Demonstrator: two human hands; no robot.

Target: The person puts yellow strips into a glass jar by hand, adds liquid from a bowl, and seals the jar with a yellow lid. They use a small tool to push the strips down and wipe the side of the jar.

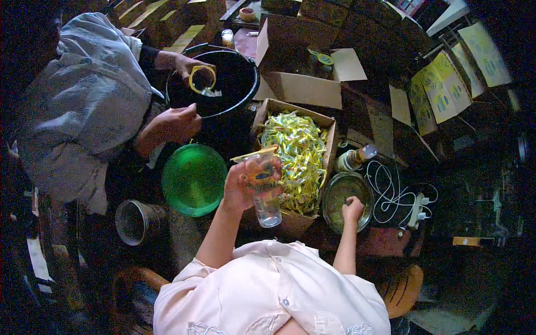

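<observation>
A clear plastic jar [268,215] with a yellow rim is gripped in my left hand [239,187], tilted in front of a cardboard box [329,125]. Small pieces in twisted yellow and clear wrappers [296,151] fill that box. My right hand [352,210] is closed over a see-through round bowl [330,223] just right of the box; what its fingers hold, if anything, is hidden. The bowl's contents are too dim to name.
A co-worker's hand [195,64] holds a yellow-rimmed container [194,84] over a black bucket [254,92]. Nearby are a green basin [192,178], a grey bucket [131,223], a bottle [353,158], a white cable [385,190] with a power strip [416,211], and an open carton [304,89].
</observation>
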